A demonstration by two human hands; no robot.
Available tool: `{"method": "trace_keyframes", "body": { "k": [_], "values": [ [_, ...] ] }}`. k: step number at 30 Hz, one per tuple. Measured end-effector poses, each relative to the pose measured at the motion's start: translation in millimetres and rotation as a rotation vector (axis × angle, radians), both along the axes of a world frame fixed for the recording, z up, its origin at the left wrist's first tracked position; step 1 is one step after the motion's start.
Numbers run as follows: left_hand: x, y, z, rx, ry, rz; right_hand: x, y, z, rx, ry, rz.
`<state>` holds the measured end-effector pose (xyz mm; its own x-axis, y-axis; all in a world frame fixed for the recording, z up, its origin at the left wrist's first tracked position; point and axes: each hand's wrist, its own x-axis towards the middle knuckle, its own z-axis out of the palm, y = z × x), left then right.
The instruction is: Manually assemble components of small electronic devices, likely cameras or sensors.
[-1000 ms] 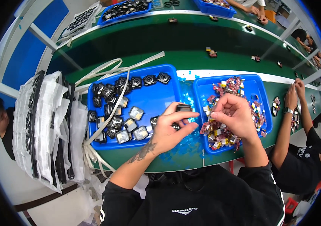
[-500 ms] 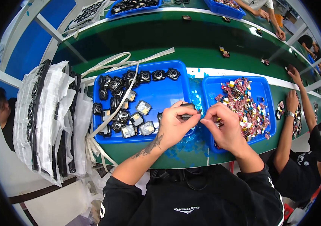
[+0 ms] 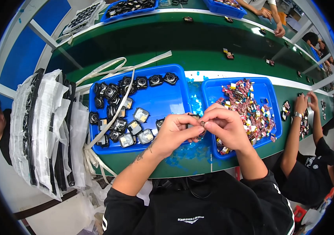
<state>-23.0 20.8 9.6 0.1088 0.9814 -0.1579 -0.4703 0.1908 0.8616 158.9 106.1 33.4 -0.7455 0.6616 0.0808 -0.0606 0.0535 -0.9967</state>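
Observation:
Over the gap between two blue trays, my left hand (image 3: 171, 135) is closed on a small dark watch case (image 3: 193, 116), mostly covered by my fingers. My right hand (image 3: 227, 127) meets it at the fingertips, thumb and forefinger pinched at the case's edge; a tiny piece may be in that pinch, too small to name. The left blue tray (image 3: 167, 102) holds black watch cases (image 3: 120, 125), several showing a round back, others a pale square face (image 3: 141, 114). In the right blue tray (image 3: 213, 92) lies a heap of small reddish circuit boards (image 3: 249, 113) with yellow and white bits.
Blue film scraps (image 3: 182, 154) litter the green table between the trays. A pale strap (image 3: 114, 117) crosses the left tray. Wrapped stacked trays (image 3: 49, 129) stand at the left. Boards lie on the green belt (image 3: 135, 43) beyond. A co-worker's hands (image 3: 302, 103) work at the right.
My right hand has moved left to meet my left hand at the watch case, and its fingertips now touch there. The whole view has shifted slightly.

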Motion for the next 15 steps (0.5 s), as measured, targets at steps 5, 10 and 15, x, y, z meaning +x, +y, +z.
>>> {"method": "trace_keyframes", "body": {
  "k": [5,10,15],
  "values": [
    [4,2,2,0.092,0.064,0.025,8,-1,1,-0.198,0.21,-0.025],
    [12,7,-5,0.222,0.214,0.333,4,-5,7,0.292,-0.089,-0.33],
    [24,1,-4,0.311,0.278,0.373,-18,-10,9,0.764,-0.264,-0.324]
  ]
}}
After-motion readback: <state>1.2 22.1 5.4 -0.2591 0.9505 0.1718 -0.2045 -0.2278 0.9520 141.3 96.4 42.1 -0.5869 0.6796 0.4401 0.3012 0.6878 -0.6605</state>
